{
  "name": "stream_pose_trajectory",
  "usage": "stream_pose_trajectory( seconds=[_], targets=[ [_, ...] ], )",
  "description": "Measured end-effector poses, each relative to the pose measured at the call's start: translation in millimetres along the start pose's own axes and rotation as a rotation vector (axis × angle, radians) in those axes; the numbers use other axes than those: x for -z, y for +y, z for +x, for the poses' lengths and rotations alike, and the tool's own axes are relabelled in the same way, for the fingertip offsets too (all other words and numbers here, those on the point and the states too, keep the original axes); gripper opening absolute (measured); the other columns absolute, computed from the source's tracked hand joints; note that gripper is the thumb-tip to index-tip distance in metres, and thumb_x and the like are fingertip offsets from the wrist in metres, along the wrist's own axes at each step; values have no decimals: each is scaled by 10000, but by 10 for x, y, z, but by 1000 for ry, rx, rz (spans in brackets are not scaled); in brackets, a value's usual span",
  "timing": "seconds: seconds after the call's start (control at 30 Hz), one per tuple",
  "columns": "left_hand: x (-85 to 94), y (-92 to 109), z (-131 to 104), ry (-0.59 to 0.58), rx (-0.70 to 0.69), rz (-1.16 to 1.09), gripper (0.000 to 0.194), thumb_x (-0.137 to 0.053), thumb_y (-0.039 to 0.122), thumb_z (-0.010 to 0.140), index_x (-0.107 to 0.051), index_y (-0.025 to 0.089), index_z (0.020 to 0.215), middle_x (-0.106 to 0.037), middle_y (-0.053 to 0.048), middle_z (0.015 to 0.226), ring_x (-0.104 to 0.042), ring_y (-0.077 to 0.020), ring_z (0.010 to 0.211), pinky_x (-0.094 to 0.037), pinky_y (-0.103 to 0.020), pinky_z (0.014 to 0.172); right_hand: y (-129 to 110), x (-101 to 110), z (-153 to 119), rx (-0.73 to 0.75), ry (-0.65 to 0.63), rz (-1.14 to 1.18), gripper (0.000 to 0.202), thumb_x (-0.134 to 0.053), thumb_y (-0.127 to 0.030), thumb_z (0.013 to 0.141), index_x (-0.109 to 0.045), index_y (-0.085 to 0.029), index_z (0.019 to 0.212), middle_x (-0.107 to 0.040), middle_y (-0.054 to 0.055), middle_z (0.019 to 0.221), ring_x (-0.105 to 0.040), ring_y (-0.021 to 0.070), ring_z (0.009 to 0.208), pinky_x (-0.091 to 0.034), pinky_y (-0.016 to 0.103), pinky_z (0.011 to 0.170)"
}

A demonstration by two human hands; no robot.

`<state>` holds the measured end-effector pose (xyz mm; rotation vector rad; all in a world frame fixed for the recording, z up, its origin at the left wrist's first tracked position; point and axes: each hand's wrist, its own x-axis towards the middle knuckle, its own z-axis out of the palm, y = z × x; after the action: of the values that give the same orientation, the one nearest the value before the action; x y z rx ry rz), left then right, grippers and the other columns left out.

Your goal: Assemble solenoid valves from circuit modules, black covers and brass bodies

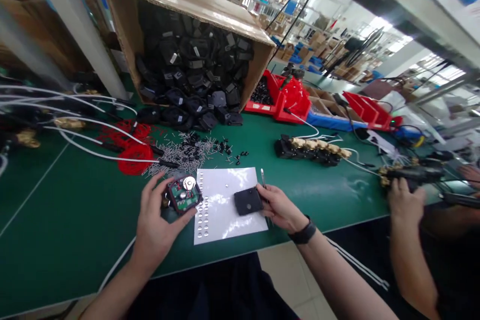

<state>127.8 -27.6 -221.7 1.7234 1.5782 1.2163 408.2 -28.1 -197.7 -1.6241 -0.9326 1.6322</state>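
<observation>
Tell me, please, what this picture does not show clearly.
In the head view:
Underside of the open housing: faces away.
Middle of the slim tool: hidden by the right hand.
Markings on the circuit board: too small.
Hand at far right: cut off by picture edge.

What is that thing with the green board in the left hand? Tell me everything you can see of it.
The open unit has a dark, plastic-looking housing around a green circuit board. The board shows a shiny metallic-looking disc, a smaller silvery round part and some red bits, too small to identify. The left hand grips it, thumb at its near edge, open face toward the camera, at the white sheet's left edge. Whether it touches the sheet is unclear.
</observation>
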Motion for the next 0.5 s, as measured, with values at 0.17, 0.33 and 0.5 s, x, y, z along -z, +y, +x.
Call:
stream_pose_trajectory(
  seconds=[0.17, 0.33, 0.5],
  targets=[
    [-35, -106, -45, -89, 172, -150, 716, -731, 411, 671, -369, 252, 1267, -488, -85, 1236, -538, -280, 1083, -462, -446, 926, -108, 44, 127, 130, 164, -176, 430, -550, -606, 745, -496, -179, 738, -345, -74, 486, -289, 73, 375, -244, 195, 340],
    [-57, -119, -53, -94, 201, -217, 754, -754, 406, 647, -358, 242, 1268, -461, -99, 1260, -519, -288, 1112, -446, -450, 939, -130, 43, -57, 384, 229, -726, 571, -659, -403, 702, -516, -225, 1225, -461, 118, 1253, -568, 264, 938, -476, 347, 724],
    [-39, -86, -65, -107, 187, -327, 760, -779, 393, 626, -372, 217, 1243, -481, -109, 1236, -524, -282, 1107, -437, -428, 946, -145, 1, -98, 453, 37, -1283, 702, -629, -193, 687, -391, -255, 1345, -421, 120, 1317, -606, 278, 871, -481, 392, 719]
  ],
)
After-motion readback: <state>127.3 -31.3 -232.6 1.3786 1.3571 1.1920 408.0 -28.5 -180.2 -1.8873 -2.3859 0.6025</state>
